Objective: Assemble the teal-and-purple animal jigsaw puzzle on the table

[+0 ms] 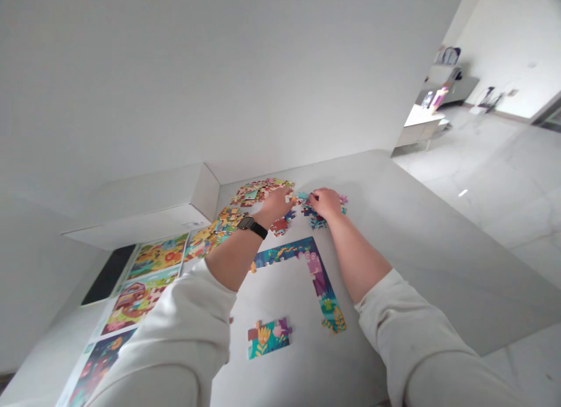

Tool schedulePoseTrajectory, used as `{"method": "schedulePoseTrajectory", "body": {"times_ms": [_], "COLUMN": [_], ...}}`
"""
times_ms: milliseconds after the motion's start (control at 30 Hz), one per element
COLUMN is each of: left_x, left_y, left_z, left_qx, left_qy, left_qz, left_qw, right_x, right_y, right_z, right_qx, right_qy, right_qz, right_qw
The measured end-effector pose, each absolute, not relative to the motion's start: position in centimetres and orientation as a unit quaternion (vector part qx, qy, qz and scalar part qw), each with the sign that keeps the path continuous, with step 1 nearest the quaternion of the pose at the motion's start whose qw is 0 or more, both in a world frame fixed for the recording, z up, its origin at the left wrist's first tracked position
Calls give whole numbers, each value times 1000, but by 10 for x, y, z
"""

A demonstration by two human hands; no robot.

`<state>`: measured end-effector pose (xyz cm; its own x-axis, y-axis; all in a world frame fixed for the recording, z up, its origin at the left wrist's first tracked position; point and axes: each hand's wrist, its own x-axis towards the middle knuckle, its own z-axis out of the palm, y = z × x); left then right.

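Observation:
My left hand [279,202], a watch [246,223] on its wrist, reaches over loose jigsaw pieces at the back of the table; its fingers are apart. Just right of it, my right hand [326,202] bends its fingers round a small dark puzzle piece [312,198], partly hidden. Blue and teal pieces [317,221] lie under and around that hand. Reddish pieces [279,226] are below my left hand. Nearer to me, joined pieces form a corner-shaped border [318,278], and a separate joined block [269,337] lies at the front.
A pile of mixed pieces [258,191] sits by the wall, with yellow pieces [214,235] left of my wrist. Picture sheets [160,256], a black phone-like slab [109,274] and a white box [153,197] stand at the left. The table's right edge borders a tiled floor [495,191].

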<state>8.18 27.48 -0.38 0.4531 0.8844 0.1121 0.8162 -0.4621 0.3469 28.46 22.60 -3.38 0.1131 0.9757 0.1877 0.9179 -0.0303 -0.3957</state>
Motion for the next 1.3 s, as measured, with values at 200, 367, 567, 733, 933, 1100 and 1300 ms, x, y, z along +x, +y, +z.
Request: {"method": "schedulePoseTrajectory", "body": {"times_ms": [200,367,567,733,933,1100,1300], "left_x": [112,109,70,38,43,79,108], "left_y": [285,284,278,265,260,264,271], "left_z": [-11,-11,-10,-11,-5,-8,-13], "left_qx": [851,847,856,884,878,873,858], "left_qy": [490,488,482,449,458,466,500], "left_qz": [117,137,138,79,98,103,61], "left_qw": [151,159,128,103,95,101,104], "right_x": [287,289,294,297,301,305,305], "right_y": [230,230,231,235,237,235,231], "right_z": [-42,-44,-45,-49,-52,-50,-43], "right_qx": [-715,-707,-709,-713,-724,-725,-740], "right_qy": [-655,-669,-661,-645,-605,-570,-560], "right_qz": [51,70,84,92,113,134,133], "right_qw": [237,220,230,261,310,363,349]}}
